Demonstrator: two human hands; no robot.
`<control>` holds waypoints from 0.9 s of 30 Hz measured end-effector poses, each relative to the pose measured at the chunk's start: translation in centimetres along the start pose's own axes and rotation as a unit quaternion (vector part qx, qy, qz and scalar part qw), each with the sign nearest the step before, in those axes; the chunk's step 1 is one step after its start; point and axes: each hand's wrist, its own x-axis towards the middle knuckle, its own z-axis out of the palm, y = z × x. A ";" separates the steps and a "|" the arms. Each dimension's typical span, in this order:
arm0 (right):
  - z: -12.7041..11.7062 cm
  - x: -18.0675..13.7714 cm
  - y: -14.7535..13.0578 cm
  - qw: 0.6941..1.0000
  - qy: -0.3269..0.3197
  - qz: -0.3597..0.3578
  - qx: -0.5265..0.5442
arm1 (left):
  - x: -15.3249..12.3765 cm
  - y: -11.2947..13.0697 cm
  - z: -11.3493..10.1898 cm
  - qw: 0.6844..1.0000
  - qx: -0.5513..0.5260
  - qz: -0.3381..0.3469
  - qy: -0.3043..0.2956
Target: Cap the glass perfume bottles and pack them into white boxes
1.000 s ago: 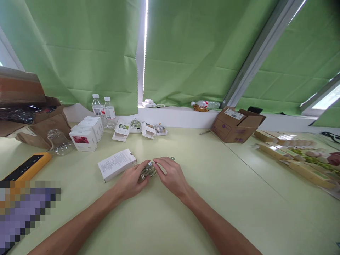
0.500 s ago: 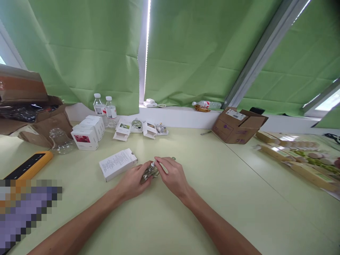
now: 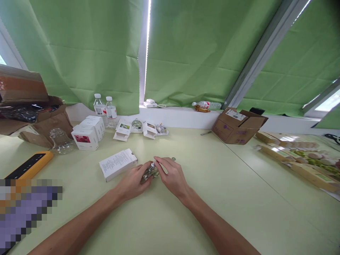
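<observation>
My left hand (image 3: 134,181) is closed around a small clear glass bottle (image 3: 150,172) with a shiny silvery neck, held just above or on the table. The fingers of my right hand (image 3: 172,174) are pinched together at the bottle's top, and what lies between the fingertips is mostly hidden. A small round greenish piece (image 3: 173,159) lies just beyond my right hand. To the left of the bottle lies a long white box (image 3: 118,164) with printed text, close to my left hand.
Small open white cartons (image 3: 123,130) and a round glass ornament (image 3: 136,123) stand at the back. Stacked white boxes (image 3: 85,138), a glass jar (image 3: 60,141) and an orange power strip (image 3: 29,164) are on the left. A cardboard box (image 3: 231,127) and long yellowish trays (image 3: 310,175) sit right.
Both hands stay almost in place on the bottle. The small greenish piece shows slightly more behind my right hand.
</observation>
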 end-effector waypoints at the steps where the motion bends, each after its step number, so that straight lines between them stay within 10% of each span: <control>1: 0.0 0.0 0.0 1.000 0.000 0.000 0.000 | 0.0 0.0 0.0 1.000 0.000 0.000 0.000; 27: -0.1 -0.1 -0.3 1.000 0.008 -0.011 -0.001 | 0.1 -0.2 0.2 1.000 0.002 0.008 0.008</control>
